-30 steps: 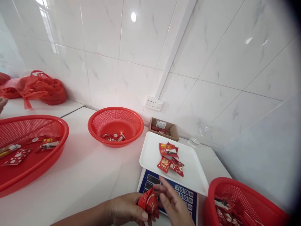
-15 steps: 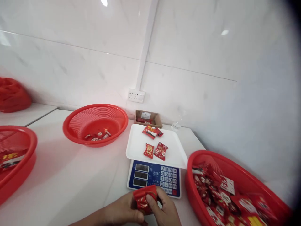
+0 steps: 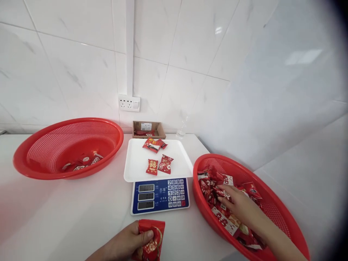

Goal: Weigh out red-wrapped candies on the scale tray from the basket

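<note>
My left hand [image 3: 127, 243] is closed round a red pouch with gold print [image 3: 151, 240], held low over the white counter in front of the scale. My right hand [image 3: 237, 205] reaches into the red basket on the right [image 3: 274, 210], fingers curled down among several red snack packets [image 3: 214, 188]; whether it grips one is hidden. A blue electronic scale [image 3: 160, 195] carries a white tray [image 3: 136, 163] with several small red packets [image 3: 158, 164] on it.
A second red mesh basket [image 3: 40, 159] with a few packets stands at the left. Against the tiled wall sit a small cardboard box [image 3: 146, 128] and a clear glass [image 3: 182, 131]. A wall socket [image 3: 129, 103] is above them.
The view swung right. My right hand left the red pouch and moved into the right basket. My left hand keeps holding the pouch alone.
</note>
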A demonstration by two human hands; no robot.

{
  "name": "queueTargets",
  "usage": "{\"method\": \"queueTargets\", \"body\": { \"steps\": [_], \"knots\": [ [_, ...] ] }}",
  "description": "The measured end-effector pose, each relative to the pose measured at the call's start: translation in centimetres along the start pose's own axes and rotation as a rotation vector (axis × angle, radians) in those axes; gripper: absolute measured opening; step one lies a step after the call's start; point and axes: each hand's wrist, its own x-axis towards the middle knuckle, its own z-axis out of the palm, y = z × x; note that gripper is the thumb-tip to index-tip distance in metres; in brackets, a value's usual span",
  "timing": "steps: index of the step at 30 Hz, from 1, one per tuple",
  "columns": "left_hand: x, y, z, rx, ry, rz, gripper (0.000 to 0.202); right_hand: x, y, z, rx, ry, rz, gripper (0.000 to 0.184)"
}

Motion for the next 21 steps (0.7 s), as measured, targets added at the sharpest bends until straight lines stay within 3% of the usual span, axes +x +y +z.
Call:
{"method": "queueTargets", "body": {
  "steps": [3, 6, 12, 15, 19, 21],
  "knots": [
    [0.1, -0.2, -0.2, 0.044, 0.011, -0.013, 0.045, 1.6, 2.4, 1.8, -0.103, -0.140, -0.029, 0.057],
    [0.0, 0.1, -0.1, 0.067, 0.009, -0.019, 0.043, 2.4, 2.8, 2.2, -0.053, -0.159, -0.061, 0.049],
    [-0.1, 0.5, 0.2, 0.090, -0.001, -0.017, 0.043, 3.4, 2.7, -2.2, 0.042, -0.118, 0.034, 0.029],
    [-0.1, 0.6, 0.2, 0.095, 0.008, -0.026, 0.044, 3.7, 3.0, -2.9, 0.032, -0.152, 0.032, 0.030],
    [-0.1, 0.7, 0.2, 0.108, 0.007, -0.031, 0.044, 3.9, 2.7, -0.7, -0.013, -0.234, 0.009, 0.025],
    [-0.2, 0.7, 0.2, 0.111, 0.018, -0.026, 0.044, 3.9, 2.4, 0.7, -0.037, -0.258, -0.007, 0.034]
  ]
}}
